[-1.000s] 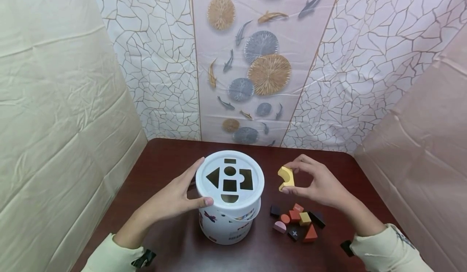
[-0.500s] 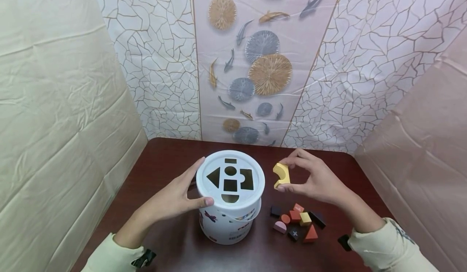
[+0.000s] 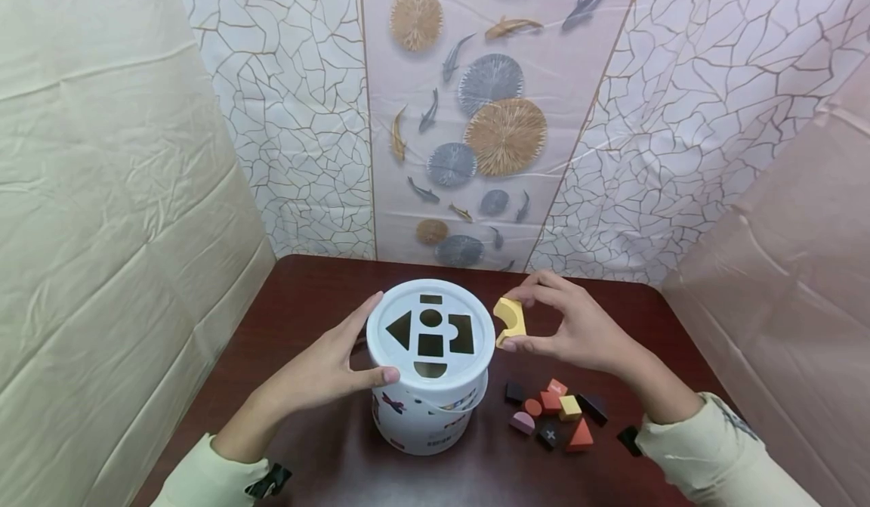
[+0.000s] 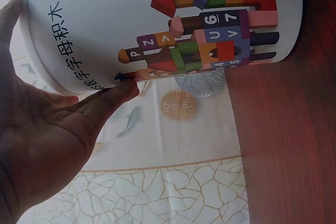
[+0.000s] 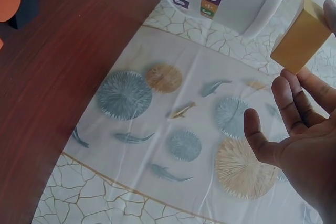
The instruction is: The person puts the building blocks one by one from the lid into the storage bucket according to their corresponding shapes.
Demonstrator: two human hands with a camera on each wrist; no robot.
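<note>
Arch (image 3: 514, 319) nearer bucket (image 3: 409, 425), hollow leftward, long axis steep; hands: right (image 3: 578, 327) tight on it, left (image 3: 331, 360) wide.

Soft light filled the head view, leaving a pale sheen on the near tabletop (image 3: 462, 484). Both wrist views looked dimmer, the left hand (image 4: 47, 140) shadowed against a washed-out backdrop (image 4: 163, 190).

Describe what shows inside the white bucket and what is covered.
Only dim shadow shows through the shaped holes in the lid, nothing distinct. The lid and bucket wall cover the rest, so whether anything lies inside cannot be told.
</note>
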